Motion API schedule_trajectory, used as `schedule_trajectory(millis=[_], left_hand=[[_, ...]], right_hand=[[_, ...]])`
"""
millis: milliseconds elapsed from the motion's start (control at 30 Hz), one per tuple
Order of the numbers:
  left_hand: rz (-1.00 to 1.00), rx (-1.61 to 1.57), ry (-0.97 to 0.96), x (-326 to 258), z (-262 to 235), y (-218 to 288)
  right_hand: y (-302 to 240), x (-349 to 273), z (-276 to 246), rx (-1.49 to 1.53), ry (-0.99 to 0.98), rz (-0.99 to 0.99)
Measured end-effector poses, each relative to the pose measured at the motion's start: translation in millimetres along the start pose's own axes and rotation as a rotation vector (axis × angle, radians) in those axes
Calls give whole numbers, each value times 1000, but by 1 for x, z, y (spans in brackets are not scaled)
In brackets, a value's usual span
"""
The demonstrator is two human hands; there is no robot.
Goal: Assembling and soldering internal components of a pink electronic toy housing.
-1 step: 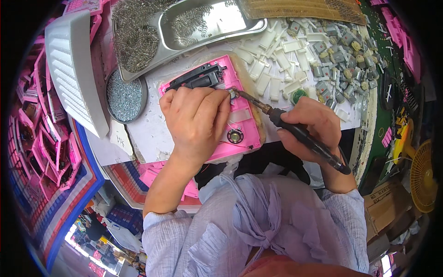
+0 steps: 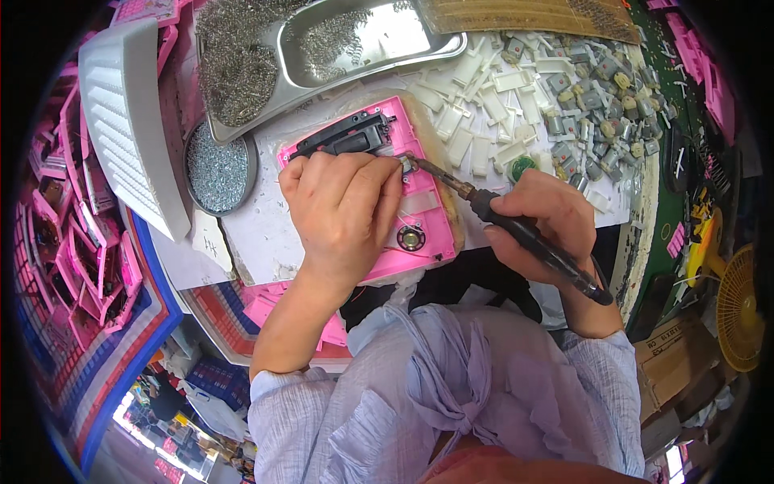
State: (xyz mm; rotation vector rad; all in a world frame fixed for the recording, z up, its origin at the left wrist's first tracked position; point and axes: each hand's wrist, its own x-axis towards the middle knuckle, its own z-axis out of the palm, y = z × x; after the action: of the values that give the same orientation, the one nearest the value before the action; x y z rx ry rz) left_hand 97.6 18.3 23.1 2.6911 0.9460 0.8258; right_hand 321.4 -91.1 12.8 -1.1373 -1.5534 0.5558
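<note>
A pink plastic casing [image 2: 440, 218] lies on the table before me, with a black moulded part [image 2: 352, 137] at its far side and a small round speaker [image 2: 410, 237] near its right end. My left hand [image 2: 339, 211] rests over the casing, thumb and fingers pinched together; what they pinch is hidden, though a thin wire shows beside them. My right hand [image 2: 548, 222] is closed around the black handle of a soldering iron [image 2: 528, 236]. The iron's tip reaches a small metallic part [image 2: 405, 164] inside the casing, just beside my left fingertips.
Metal trays [image 2: 292, 56] of small springs stand at the back. A round dish of screws [image 2: 218, 169] and a white ribbed block [image 2: 133, 129] are on the left. White plastic pieces [image 2: 492, 105] and grey motor-like units [image 2: 601, 113] spread across the right; a yellow fan [image 2: 739, 306] stands beyond.
</note>
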Motion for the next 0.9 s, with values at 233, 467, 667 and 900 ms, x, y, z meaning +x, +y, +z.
schedule_trajectory(millis=[233, 467, 667, 900], left_hand=[[-5, 5, 1, -2, 1, 0], [-5, 16, -2, -1, 0, 2], [-3, 21, 5, -1, 1, 0], [-5, 16, 3, -1, 1, 1]], right_hand=[[1, -2, 1, -1, 7, -8], [-3, -1, -7, -26, 14, -6], [-2, 2, 1, -25, -1, -26], [-4, -2, 1, -36, 25, -15]])
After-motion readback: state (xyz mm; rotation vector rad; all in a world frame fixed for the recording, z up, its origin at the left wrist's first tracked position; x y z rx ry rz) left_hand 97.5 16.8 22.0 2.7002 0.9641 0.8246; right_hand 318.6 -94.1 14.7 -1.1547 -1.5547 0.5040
